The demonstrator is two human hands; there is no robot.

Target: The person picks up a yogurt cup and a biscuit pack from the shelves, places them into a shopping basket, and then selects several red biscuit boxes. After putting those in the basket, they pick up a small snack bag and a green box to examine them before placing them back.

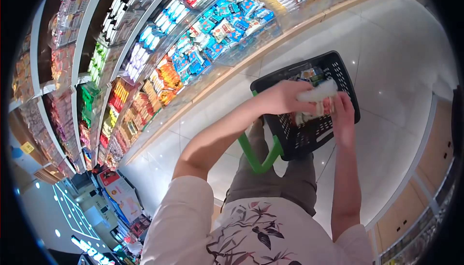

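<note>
Over the black shopping basket [349, 83], both my hands are at a small pale snack packet [323, 92], whitish with some red and blurred in places. My left hand [290, 96] is closed on its left side, thumb below and fingers above. The fingers of my right hand [342, 112] grip its right edge. Inside the basket, a dark packet [313, 75] shows behind my hands; other contents are partly hidden. The basket's green handle [261, 164] hangs down toward my legs.
Shelves with clear bins of wrapped snacks curve along the left and top, with blue packets [237, 16] and orange packets [168, 80] nearest. A wooden ledge [232, 70] edges them. Pale floor tiles [386, 62] lie below, and another wooden shelf base [411, 197] stands at right.
</note>
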